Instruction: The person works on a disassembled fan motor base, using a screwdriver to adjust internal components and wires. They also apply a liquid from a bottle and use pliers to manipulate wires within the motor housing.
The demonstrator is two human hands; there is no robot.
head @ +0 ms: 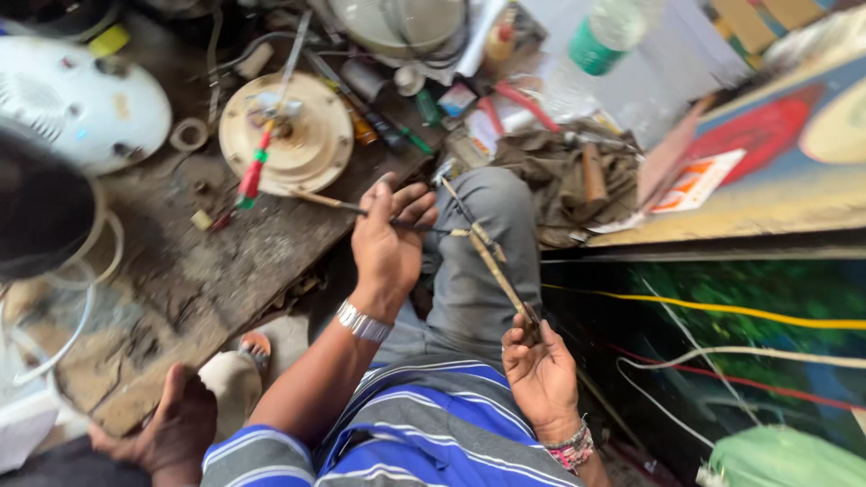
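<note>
My left hand, with a metal watch band on the wrist, is closed around a thin dark rod whose pale end points left over the worn wooden board. My right hand, wearing a beaded bracelet, grips the lower end of a long thin yellowish strip. The strip runs up and left across my grey-trousered knee and meets the rod near my left fingers. A round cream motor disc with red and green wire ends lies just beyond my left hand.
A white round fan cover sits at the far left. Red-handled pliers, small tools and a brown rag lie behind my knee. Yellow and white cables cross the dark panel on the right. A bare foot rests lower left.
</note>
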